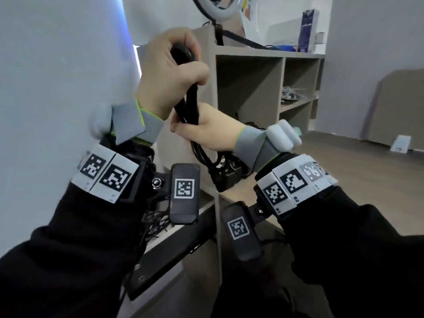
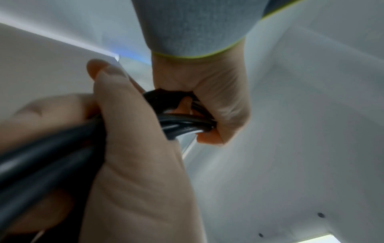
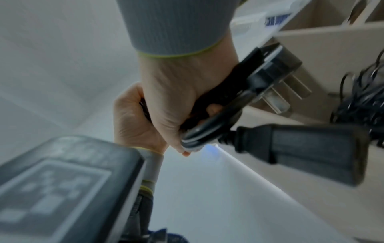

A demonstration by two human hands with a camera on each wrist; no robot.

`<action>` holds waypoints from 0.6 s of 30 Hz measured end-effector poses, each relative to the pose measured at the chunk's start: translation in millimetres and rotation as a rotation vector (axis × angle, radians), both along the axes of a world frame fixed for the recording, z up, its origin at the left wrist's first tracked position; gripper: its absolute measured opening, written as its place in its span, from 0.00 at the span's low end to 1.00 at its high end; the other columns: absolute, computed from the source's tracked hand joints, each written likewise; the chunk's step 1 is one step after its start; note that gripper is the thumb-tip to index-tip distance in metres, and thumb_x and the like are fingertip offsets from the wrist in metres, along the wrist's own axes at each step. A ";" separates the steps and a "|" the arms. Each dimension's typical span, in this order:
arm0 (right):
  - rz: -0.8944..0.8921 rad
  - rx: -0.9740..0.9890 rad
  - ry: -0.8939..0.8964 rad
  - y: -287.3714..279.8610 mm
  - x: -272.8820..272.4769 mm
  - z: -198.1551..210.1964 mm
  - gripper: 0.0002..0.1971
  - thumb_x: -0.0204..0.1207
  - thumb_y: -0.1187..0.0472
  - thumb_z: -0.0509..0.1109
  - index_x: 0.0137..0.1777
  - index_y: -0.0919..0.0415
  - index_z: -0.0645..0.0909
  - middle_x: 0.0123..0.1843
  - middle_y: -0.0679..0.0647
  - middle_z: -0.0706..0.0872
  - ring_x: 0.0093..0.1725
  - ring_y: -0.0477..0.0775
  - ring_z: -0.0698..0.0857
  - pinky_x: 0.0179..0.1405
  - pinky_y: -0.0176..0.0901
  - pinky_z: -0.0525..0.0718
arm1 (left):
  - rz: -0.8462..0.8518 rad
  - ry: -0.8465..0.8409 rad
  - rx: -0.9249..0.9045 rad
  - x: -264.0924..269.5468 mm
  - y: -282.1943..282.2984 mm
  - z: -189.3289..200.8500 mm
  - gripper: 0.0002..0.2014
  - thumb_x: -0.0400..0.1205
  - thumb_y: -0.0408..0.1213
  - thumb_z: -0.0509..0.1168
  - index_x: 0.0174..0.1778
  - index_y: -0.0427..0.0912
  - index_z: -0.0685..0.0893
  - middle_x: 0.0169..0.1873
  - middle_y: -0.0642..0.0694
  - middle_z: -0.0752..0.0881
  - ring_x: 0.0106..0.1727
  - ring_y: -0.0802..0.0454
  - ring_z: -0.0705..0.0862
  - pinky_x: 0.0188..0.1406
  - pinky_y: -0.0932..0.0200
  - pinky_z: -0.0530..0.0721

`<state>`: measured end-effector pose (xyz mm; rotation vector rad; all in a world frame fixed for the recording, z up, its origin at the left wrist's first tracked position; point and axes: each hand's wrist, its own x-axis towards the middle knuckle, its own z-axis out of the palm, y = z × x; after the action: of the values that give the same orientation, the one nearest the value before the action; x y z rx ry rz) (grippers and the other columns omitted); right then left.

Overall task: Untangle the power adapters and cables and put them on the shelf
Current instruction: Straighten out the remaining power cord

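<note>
Beige shelf unit [image 1: 250,56] at upper centre-right of head view, open cubbies. Large left cubby: only a dark tangle of thin wires [image 1: 249,125] at its floor, mostly hidden behind the right hand [image 1: 207,131]. Small cubby at right: pale heap [image 1: 289,94], too blurred to identify. On top board: ring light base, dark strap, tall dark box [image 1: 307,31]. Black brick, probably a power adapter [image 1: 226,179], on the lower ledge below the hands, partly covered by hanging loops. Bundled black cable [image 1: 190,104] at frame centre, held vertical in front of the shelf, not on it. Left hand [image 1: 169,72] fisted around the bundle's top loop, thumb across the front; right hand clenched around the same bundle just below, touching the left wrist. Loops trail out under the right fist. Right wrist view: three-pin plug [image 3: 278,77] and moulded connector [image 3: 307,151] sticking out past the right fist at right of frame, motion-blurred. Left wrist view: strands run from lower left through both fists, ends cut off by frame edge.
</note>
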<state>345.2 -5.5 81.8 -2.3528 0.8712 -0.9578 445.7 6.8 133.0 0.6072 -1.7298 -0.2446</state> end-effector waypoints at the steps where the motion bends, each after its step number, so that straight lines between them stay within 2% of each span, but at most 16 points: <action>1: -0.004 0.021 0.013 -3.6 4.5 -2.5 0.05 0.80 0.65 0.64 0.42 0.59 0.76 0.32 0.51 0.80 0.34 0.49 0.80 0.45 0.47 0.80 | -0.005 0.021 0.036 7.8 -3.6 -4.7 0.10 0.55 0.29 0.65 0.24 0.47 0.72 0.18 0.58 0.73 0.24 0.53 0.72 0.24 0.61 0.70; 3: 0.031 0.086 0.063 -16.5 32.6 -8.8 0.07 0.81 0.64 0.63 0.40 0.56 0.75 0.29 0.48 0.81 0.33 0.47 0.81 0.49 0.44 0.81 | 0.065 0.026 0.114 43.2 -8.4 -14.2 0.10 0.59 0.27 0.66 0.26 0.44 0.73 0.21 0.52 0.75 0.24 0.54 0.74 0.25 0.62 0.72; 5: 0.030 0.137 0.122 -34.2 55.8 -22.1 0.05 0.81 0.63 0.61 0.45 0.56 0.77 0.30 0.48 0.85 0.36 0.50 0.85 0.58 0.50 0.83 | 0.145 -0.058 0.228 78.1 -16.6 -26.9 0.09 0.64 0.29 0.68 0.28 0.43 0.74 0.26 0.47 0.77 0.27 0.57 0.76 0.29 0.65 0.75; 6: 0.021 0.161 0.167 -45.6 74.9 -31.9 0.05 0.81 0.62 0.60 0.47 0.55 0.77 0.30 0.48 0.86 0.37 0.53 0.87 0.57 0.53 0.84 | 0.193 -0.110 0.298 102.3 -21.1 -35.4 0.09 0.66 0.31 0.69 0.29 0.44 0.75 0.28 0.47 0.78 0.29 0.58 0.77 0.32 0.66 0.76; 8: -0.043 0.174 0.285 -64.0 90.3 -50.5 0.07 0.81 0.59 0.58 0.50 0.51 0.78 0.30 0.48 0.87 0.38 0.59 0.89 0.51 0.54 0.87 | 0.233 -0.217 0.432 132.0 -30.8 -54.5 0.11 0.70 0.33 0.74 0.31 0.44 0.76 0.29 0.49 0.80 0.30 0.61 0.78 0.33 0.70 0.76; 11: -0.011 0.215 0.475 -91.3 124.4 -78.6 0.07 0.82 0.59 0.59 0.54 0.53 0.79 0.27 0.47 0.84 0.31 0.50 0.85 0.49 0.44 0.85 | 0.355 -0.272 0.573 180.3 -46.3 -87.3 0.07 0.76 0.33 0.73 0.36 0.41 0.82 0.31 0.49 0.82 0.30 0.63 0.79 0.33 0.72 0.76; 14: 0.036 0.295 0.595 -111.1 149.1 -99.6 0.09 0.79 0.59 0.66 0.55 0.61 0.82 0.29 0.47 0.84 0.26 0.43 0.81 0.32 0.33 0.80 | 0.372 -0.284 0.675 214.3 -56.8 -118.7 0.06 0.77 0.30 0.71 0.36 0.42 0.83 0.33 0.47 0.84 0.31 0.64 0.81 0.37 0.73 0.78; 16: 0.072 0.370 0.667 -120.1 162.7 -110.7 0.09 0.76 0.61 0.70 0.55 0.61 0.83 0.33 0.49 0.85 0.22 0.40 0.80 0.19 0.27 0.75 | 0.354 -0.276 0.747 233.4 -60.4 -139.6 0.07 0.77 0.26 0.70 0.36 0.42 0.83 0.33 0.47 0.84 0.30 0.68 0.82 0.37 0.75 0.79; 17: 0.073 0.373 0.709 -126.1 170.6 -115.5 0.11 0.75 0.61 0.71 0.56 0.62 0.84 0.36 0.50 0.86 0.24 0.41 0.81 0.18 0.27 0.74 | 0.359 -0.271 0.779 243.8 -63.4 -149.8 0.08 0.76 0.26 0.71 0.35 0.42 0.84 0.34 0.46 0.85 0.30 0.68 0.82 0.39 0.74 0.79; 18: 0.071 0.362 0.748 -132.3 182.4 -120.7 0.13 0.73 0.60 0.73 0.57 0.62 0.84 0.40 0.52 0.87 0.30 0.45 0.82 0.22 0.29 0.77 | 0.369 -0.269 0.810 256.4 -65.5 -160.0 0.08 0.75 0.26 0.72 0.34 0.42 0.85 0.34 0.46 0.86 0.31 0.67 0.82 0.41 0.71 0.80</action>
<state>527.6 -137.7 -38.9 -2.3847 1.0943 0.1513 702.1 -58.7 -27.0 1.5894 -1.6972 -0.6329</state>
